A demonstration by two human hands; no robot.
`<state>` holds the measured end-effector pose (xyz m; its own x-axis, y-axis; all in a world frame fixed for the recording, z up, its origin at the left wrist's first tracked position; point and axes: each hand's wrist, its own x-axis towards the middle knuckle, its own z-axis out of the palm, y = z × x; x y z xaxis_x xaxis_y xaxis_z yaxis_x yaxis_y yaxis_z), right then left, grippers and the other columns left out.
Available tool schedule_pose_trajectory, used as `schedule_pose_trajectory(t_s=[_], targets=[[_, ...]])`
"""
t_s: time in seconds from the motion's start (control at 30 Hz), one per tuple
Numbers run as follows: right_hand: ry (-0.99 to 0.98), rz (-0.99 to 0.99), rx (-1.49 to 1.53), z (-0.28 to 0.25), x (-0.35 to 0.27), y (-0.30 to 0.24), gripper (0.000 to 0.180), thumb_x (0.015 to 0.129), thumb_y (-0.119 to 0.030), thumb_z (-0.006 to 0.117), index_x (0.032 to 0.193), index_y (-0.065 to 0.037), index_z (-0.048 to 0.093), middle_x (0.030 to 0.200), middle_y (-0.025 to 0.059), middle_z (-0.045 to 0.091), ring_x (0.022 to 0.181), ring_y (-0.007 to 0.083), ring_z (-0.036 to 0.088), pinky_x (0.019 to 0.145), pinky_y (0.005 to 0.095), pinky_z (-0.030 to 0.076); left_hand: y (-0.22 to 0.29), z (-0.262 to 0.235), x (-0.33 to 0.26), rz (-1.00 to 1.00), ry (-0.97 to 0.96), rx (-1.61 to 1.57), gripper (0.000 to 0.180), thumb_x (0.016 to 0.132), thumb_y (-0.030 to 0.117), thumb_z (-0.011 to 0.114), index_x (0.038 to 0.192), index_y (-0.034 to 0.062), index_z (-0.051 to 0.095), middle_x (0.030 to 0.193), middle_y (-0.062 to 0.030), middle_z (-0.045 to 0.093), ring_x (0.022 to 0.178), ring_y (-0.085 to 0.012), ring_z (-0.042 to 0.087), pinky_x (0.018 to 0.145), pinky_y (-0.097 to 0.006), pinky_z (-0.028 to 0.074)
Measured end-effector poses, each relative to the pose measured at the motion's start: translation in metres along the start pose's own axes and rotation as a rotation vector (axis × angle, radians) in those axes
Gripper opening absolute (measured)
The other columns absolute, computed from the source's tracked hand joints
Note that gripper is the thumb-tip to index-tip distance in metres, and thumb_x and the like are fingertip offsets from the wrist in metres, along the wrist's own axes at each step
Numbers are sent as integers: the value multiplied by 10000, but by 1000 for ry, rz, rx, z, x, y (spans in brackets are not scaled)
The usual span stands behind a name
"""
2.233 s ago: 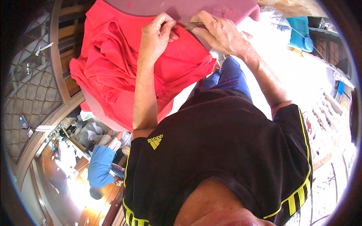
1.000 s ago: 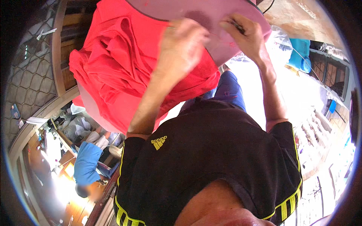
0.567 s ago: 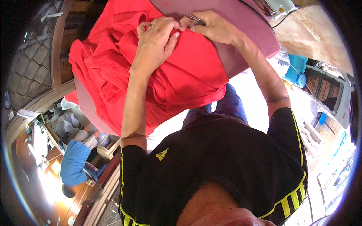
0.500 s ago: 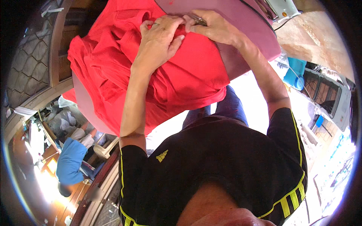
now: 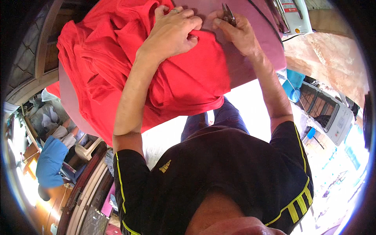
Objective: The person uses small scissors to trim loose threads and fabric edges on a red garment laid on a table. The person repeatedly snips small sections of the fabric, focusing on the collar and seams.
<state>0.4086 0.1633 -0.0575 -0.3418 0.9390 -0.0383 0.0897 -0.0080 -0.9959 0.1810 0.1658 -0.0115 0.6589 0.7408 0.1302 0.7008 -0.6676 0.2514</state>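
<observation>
Where hands (image 5: 203,29) meet: crumpled red cloth (image 5: 117,74), slim metal snips (image 5: 228,12).

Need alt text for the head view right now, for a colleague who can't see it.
Left hand presses bunched red fabric on a mauve table; right hand grips small metal snips at the fabric's edge.
</observation>
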Motion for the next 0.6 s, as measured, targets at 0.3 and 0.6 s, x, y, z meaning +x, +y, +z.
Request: schedule_pose_trajectory(t_s=[0.3,0.6], targets=[[-617,-233,-182,19,39,-27,262,1005,-150,513,1141,16,664,1110,99,697,1050,192,630,971,336,473,15,-33,-63,-169,217,-231,196,783,80,774,928,125,650,895,2,679,960,-209,620,1000,-431,312],[-718,-390,-440,12,54,-19,199,963,-105,588,1114,23,615,1045,117,688,978,213,658,904,328,508,28,-22,-117,-440,259,-123,175,809,142,784,963,124,704,873,-12,679,864,-219,625,955,-403,358]])
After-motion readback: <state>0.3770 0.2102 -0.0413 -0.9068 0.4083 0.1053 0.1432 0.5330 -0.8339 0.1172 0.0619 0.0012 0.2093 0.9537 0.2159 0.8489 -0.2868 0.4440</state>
